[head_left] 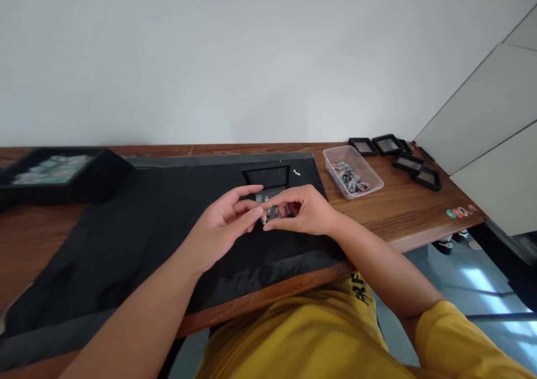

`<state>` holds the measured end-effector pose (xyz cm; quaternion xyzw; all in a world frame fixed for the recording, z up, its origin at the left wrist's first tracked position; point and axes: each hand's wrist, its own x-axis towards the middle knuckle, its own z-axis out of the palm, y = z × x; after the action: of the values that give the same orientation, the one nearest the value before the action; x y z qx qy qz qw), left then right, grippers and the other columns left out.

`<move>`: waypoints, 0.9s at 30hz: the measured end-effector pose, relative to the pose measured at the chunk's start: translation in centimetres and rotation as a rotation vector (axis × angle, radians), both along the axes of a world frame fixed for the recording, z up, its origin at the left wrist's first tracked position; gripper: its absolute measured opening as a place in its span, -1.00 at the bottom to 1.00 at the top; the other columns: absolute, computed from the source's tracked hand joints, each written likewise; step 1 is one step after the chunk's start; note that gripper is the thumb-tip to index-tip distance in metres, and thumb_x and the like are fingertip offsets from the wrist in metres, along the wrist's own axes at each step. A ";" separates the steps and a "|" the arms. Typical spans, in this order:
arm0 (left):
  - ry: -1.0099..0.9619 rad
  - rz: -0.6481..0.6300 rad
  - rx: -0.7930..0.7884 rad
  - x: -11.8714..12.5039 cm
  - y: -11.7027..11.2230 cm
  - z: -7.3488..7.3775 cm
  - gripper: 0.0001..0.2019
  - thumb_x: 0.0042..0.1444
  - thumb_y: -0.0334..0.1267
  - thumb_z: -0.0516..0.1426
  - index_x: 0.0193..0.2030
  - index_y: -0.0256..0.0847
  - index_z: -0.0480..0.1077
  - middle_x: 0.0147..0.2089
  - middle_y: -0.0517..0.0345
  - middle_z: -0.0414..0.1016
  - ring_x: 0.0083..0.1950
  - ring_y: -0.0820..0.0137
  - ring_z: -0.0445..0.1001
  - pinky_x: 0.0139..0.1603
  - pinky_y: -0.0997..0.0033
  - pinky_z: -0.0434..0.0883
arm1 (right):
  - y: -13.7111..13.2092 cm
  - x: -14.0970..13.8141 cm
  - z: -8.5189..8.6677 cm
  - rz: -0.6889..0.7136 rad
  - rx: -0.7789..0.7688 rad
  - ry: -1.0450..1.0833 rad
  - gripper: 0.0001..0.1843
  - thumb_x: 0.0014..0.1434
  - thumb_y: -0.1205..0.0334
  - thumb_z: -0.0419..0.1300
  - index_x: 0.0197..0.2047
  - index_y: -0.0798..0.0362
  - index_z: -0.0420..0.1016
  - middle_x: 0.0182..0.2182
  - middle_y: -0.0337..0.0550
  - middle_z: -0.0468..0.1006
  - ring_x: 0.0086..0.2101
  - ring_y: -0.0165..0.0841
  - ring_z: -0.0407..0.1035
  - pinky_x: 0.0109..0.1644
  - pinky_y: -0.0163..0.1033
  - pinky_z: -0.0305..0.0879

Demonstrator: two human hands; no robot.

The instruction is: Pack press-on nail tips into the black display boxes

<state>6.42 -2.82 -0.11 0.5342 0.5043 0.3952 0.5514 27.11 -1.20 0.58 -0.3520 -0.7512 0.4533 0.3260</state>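
Note:
My left hand (224, 222) and my right hand (304, 211) meet over the black mat. Between their fingertips is a small, shiny, multicoloured piece (264, 216), too small to name. Thumb and fingers of each hand close in on it from either side. Right behind and below the hands lies a small black case (267, 176) with its lid raised. Several little round items show inside it, partly covered by my fingers.
A clear plastic tub (369, 176) with several small colourful pieces stands on the right. Several black frames (386, 144) lie behind it. Round stickers (456, 213) sit near the table's right end. A large black box (62, 177) with pale packets is at left. White scraps (296, 172) lie on the mat.

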 end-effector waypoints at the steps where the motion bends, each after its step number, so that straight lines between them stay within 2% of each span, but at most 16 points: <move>1: 0.000 -0.002 -0.005 0.0 0.0 0.1 -0.35 -0.15 0.09 0.39 0.11 -0.04 0.48 -0.39 0.21 0.55 -0.48 0.41 0.39 -0.51 0.41 0.29 | 0.0 0.0 0.0 -0.002 -0.007 -0.013 -0.62 0.07 0.17 0.52 -0.03 0.05 0.70 -0.50 -0.38 0.41 -0.50 -0.52 0.16 -0.38 -0.35 0.13; 5: -0.006 0.015 -0.020 0.1 0.2 0.3 -0.34 -0.15 0.10 0.38 0.11 -0.09 0.47 -0.41 0.20 0.52 -0.48 0.39 0.37 -0.55 0.43 0.21 | 0.0 0.1 0.0 -0.004 -0.023 0.002 -0.63 0.12 0.19 0.47 0.00 0.07 0.66 -0.51 -0.39 0.39 -0.48 -0.51 0.21 -0.35 -0.36 0.16; 8: -0.020 0.108 -0.046 0.1 0.4 0.2 -0.42 -0.14 0.08 0.37 0.02 -0.12 0.51 -0.45 0.24 0.45 -0.51 0.45 0.28 -0.55 0.45 0.15 | 0.5 0.7 0.1 -0.021 0.007 -0.001 -0.65 0.13 0.23 0.45 -0.02 0.11 0.63 -0.50 -0.40 0.38 -0.48 -0.52 0.22 -0.33 -0.36 0.17; 12: -0.041 0.256 -0.065 0.0 0.7 -0.1 -0.52 -0.18 0.08 0.38 -0.16 -0.13 0.52 -0.54 0.34 0.22 -0.54 0.52 0.13 -0.57 0.52 0.00 | 1.4 2.1 0.5 -0.124 0.038 -0.197 -0.72 0.10 0.32 0.45 -0.09 0.11 0.61 -0.53 -0.42 0.36 -0.48 -0.51 0.23 -0.30 -0.35 0.15; 14: -0.041 0.303 -0.056 0.0 0.7 -0.1 -0.54 -0.21 0.08 0.37 -0.21 -0.13 0.52 -0.55 0.35 0.18 -0.54 0.52 0.11 -0.57 0.53 -0.03 | 1.7 2.6 0.8 -0.165 0.035 -0.321 -0.73 0.09 0.38 0.45 -0.12 0.12 0.60 -0.54 -0.43 0.37 -0.48 -0.51 0.25 -0.29 -0.35 0.13; 19: 0.006 0.324 -0.044 0.1 0.7 -0.1 -0.56 -0.23 0.11 0.36 -0.27 -0.12 0.52 -0.55 0.32 0.24 -0.52 0.51 0.10 -0.56 0.51 -0.02 | 1.9 2.6 1.2 -0.159 -0.034 -0.525 -0.71 0.09 0.44 0.44 -0.10 0.12 0.59 -0.53 -0.44 0.37 -0.47 -0.50 0.28 -0.29 -0.33 0.10; 27: 0.092 0.280 0.015 0.1 0.6 0.1 -0.48 -0.25 0.24 0.37 -0.29 -0.14 0.55 -0.49 0.27 0.38 -0.46 0.48 0.23 -0.48 0.47 0.14 | 1.6 2.2 1.5 -0.109 -0.120 -0.569 -0.68 0.13 0.42 0.41 -0.02 0.12 0.59 -0.51 -0.42 0.40 -0.48 -0.51 0.25 -0.29 -0.33 0.09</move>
<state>6.57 -2.23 -0.06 0.4803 0.5957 0.4471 0.4633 29.28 0.41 2.06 -0.5237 -0.7641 0.3618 0.1047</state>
